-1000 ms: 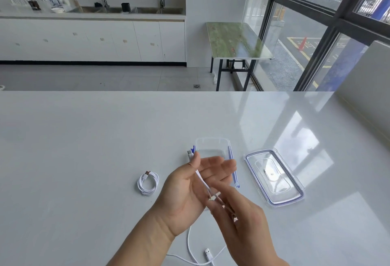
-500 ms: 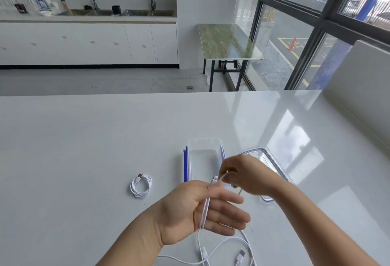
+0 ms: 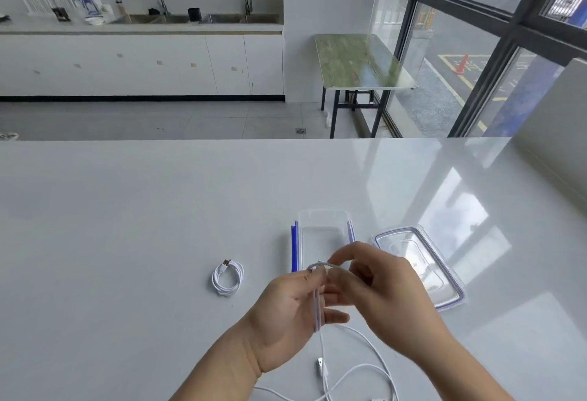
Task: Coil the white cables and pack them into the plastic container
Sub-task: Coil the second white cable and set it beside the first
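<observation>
Coiled cable (image 3: pixel 227 277) rests on glossy white table (image 3: pixel 127 226).

Both bare forearms come in from the bottom edge and meet in front of the chest. The left hand (image 3: pixel 282 311) is turned palm inward, its fingers stretched out toward the right, its thumb pinning strands of the white cable (image 3: pixel 317 308) that run across the fingers. The right hand (image 3: pixel 387 299) arches over from the right, knuckles up, its curled fingertips pinching the cable's top bend just beside the left thumb.
</observation>
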Motion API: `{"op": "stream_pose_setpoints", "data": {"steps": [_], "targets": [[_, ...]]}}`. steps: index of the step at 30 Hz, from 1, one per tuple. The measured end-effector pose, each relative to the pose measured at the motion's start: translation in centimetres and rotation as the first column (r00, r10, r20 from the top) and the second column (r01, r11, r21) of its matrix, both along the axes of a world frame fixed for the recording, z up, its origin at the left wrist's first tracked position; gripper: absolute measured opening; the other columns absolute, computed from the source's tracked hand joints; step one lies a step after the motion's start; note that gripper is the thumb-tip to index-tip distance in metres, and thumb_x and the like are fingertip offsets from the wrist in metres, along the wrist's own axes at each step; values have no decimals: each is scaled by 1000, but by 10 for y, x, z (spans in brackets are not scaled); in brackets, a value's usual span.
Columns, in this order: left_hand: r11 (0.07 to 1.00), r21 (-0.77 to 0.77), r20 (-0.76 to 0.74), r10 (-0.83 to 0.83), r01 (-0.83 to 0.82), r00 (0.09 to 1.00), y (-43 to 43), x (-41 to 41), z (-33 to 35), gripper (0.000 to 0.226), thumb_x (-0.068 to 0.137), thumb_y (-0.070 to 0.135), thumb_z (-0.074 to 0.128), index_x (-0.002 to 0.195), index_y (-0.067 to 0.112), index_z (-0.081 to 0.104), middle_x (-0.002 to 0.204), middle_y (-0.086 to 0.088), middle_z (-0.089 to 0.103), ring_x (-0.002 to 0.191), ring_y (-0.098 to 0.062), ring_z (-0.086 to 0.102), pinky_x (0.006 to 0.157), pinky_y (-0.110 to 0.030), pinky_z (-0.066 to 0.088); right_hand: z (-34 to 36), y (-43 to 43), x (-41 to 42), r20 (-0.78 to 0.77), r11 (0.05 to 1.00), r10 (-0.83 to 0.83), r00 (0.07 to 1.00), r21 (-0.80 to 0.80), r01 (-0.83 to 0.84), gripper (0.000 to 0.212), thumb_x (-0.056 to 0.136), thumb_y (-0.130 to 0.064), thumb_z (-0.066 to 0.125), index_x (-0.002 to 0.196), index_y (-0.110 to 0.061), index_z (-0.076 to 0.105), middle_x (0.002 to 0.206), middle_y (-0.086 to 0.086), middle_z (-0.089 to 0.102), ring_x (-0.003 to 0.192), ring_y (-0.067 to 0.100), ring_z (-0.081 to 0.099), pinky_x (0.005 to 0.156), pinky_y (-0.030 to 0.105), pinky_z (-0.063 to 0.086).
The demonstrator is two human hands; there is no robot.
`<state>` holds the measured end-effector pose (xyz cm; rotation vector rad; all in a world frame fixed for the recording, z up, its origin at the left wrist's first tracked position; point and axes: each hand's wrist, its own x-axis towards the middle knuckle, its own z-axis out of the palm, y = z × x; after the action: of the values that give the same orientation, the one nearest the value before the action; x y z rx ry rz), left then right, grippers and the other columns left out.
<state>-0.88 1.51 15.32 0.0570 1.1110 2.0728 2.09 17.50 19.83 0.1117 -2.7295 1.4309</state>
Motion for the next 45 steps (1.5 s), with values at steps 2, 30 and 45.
{"op": "stream_pose_setpoints", "data": {"steps": [2, 30, 45], "targets": [[997, 76, 20, 16, -18, 1000, 1, -1, -2, 31, 95, 24, 49, 110, -2, 59, 117, -20, 63, 104, -29, 63, 91, -42, 47, -6, -5, 9, -79, 999, -32, 996, 41, 35, 8, 91, -30, 67, 87, -37, 67, 57, -14, 64, 52, 7, 58, 52, 21, 47], [858, 353, 288, 278, -372, 916, 0, -8, 16, 69, 97, 57, 41, 131, -1, 54, 133, -29, 60, 123, -44, 59, 100, -51, 52, -65, -20, 32, -116, 973, 4, 993, -230, -31, 28, 79, -41, 74, 96, -41, 52, 87, -7, 67, 47, 4, 37, 50, 22, 35], [865, 130, 283, 437, -485, 854, -7, -28, 14, 48, 88, 55, 55, 71, 13, 68, 54, 1, 54, 48, -17, 59, 61, -34, 60, -86, 20, 43, -294, 992, 60, 954, 128, -23, 16, 81, -21, 74, 95, -23, 79, 66, -14, 65, 55, 8, 59, 52, 22, 52]]}}
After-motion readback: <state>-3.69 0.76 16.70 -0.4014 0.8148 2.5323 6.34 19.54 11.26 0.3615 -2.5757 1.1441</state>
